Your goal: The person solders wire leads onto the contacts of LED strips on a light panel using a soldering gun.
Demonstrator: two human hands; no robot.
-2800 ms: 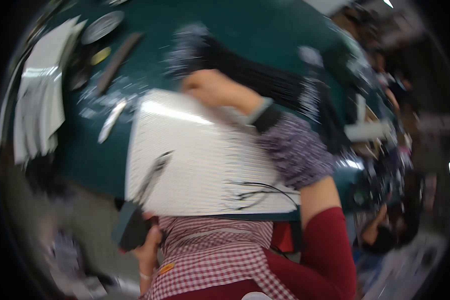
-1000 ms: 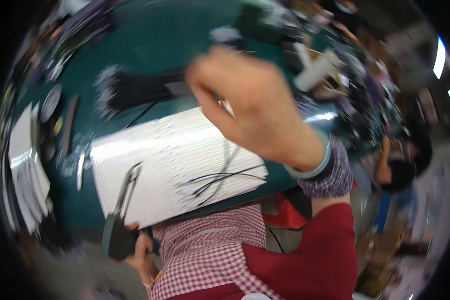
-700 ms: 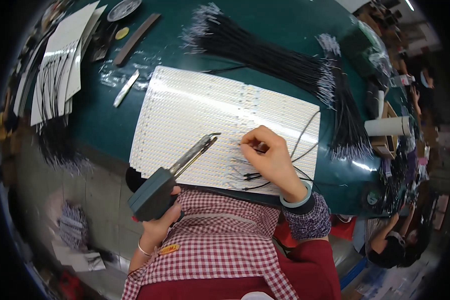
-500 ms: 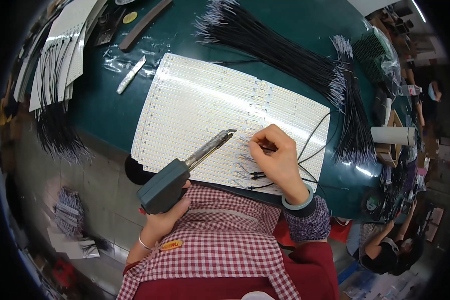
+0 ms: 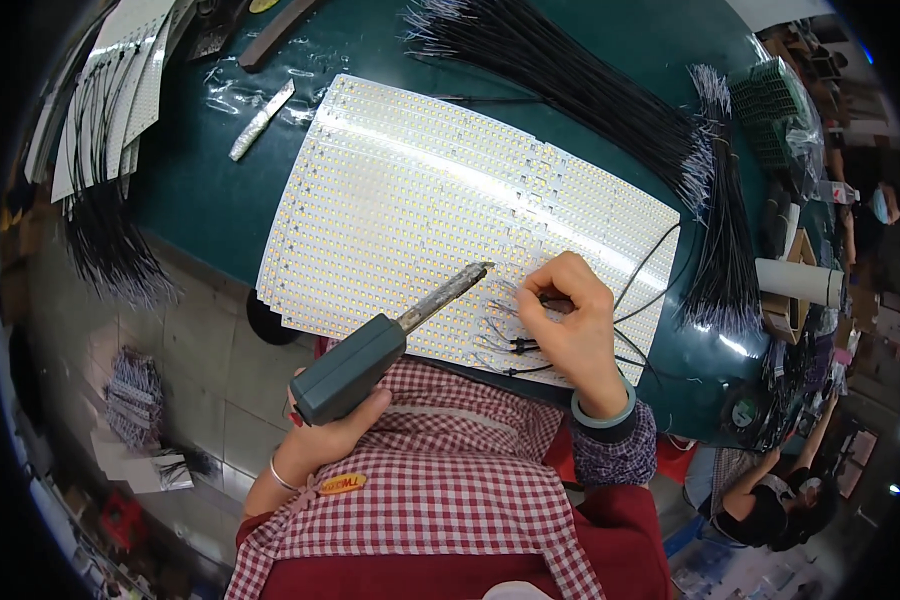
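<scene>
Presently, left hand [image 5: 342, 422]: one, just off the near table edge, clamped on the handle of a soldering gun.
Soldering gun [image 5: 350, 368]: one, dark grey-green body, metal tip slanting far and right over the boards, just left of the right fingertips; contact with the surface below impossible to tell.
Right hand [image 5: 578, 312]: one, thumb and forefinger pressed together on a black cable [image 5: 551, 300], above the right part of the boards.
White boards [image 5: 400, 190]: one overlapping stack, middle of the green table [image 5: 205, 205], dotted with rows of small yellow squares; layers too tightly fanned to count.
Black connectors [image 5: 522, 346]: at least two, on cable ends at the near right of the stack, with pale wire tips pointing left.
Wire bundles: two on the table, a large one [image 5: 570, 85] at the far side and a smaller one [image 5: 727, 225] to the right.
Wired boards [image 5: 110, 110]: one group, far left, with black leads hanging over the edge.
Knife [image 5: 262, 120]: one, silvery, left of the stack.
White roll [image 5: 798, 282]: one, far right, beside a cardboard box [image 5: 798, 310].
Lettering: one yellow tag [image 5: 343, 484] with red print, on the checked apron [image 5: 420, 500].
</scene>
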